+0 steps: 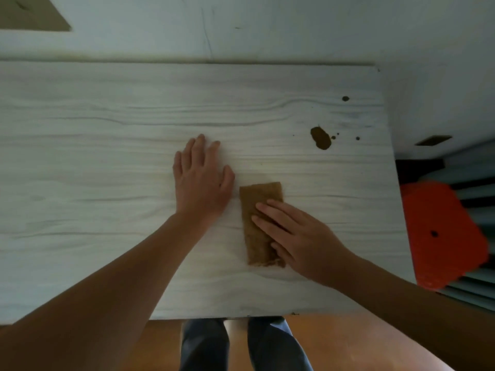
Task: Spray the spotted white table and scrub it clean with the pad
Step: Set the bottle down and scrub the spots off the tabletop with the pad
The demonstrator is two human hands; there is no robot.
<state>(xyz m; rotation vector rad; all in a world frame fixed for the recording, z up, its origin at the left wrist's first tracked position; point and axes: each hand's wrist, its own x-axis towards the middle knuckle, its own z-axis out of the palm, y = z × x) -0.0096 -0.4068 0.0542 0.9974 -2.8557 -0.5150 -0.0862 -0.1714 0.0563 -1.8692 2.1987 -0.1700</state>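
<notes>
My left hand (201, 180) lies flat on the table (107, 156), its fingers (199, 145) straight and spread a little, holding nothing. The table top is white with a grey wood-grain pattern running across it in long wavy lines, smooth and matte. Just beside that hand, to the right, is the pad (261, 194): a tan-brown rectangle with a coarse, fibrous face, lying lengthwise away from me, its near end slightly ragged. My right hand (302, 236) presses down on the pad's near half, the fingers (270, 207) laid straight and close together across it, not curled round it. Farther right and well apart from the pad sits a dark brown blot (320, 138), an oval with small specks beside it, and a lone round spot (345, 98) beyond it. Past the table's right edge is a bright orange, smooth-faced object (442, 236) with one small dark hole. Under the near edge I see a warm brown wooden floor (334, 338) and my dark trousers (206, 344).
</notes>
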